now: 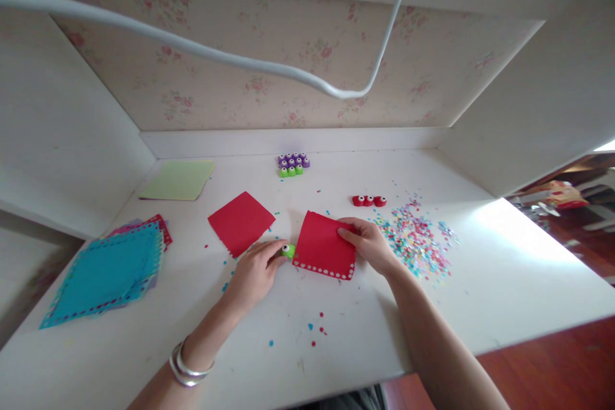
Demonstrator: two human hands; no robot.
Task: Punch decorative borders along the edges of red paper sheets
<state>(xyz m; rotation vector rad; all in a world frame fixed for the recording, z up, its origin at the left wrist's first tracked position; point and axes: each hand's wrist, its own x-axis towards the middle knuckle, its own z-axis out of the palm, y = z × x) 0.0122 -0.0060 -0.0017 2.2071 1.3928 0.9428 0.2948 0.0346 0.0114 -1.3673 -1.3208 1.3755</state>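
Fingers of the left hand (254,270) are pinched on a green punch (288,251), which sits right at the left edge of the red sheet (324,240). The right hand (369,243) clamps that sheet at its right side, thumb on top, other fingers mostly hidden. We see a row of punched holes (323,270) along the near edge and none along the left, so we judge the step in hand as starting or lining up the left side. We can't tell from here whether the sheet's edge is inside the punch slot. Next move, as we read it, calls for seating the edge squarely, holding the sheet steady and pressing down. Nearby: a second red square (243,223) lying flat just beside the left hand, three red punches (369,201) beyond the right hand, loose confetti (418,240) to its right.
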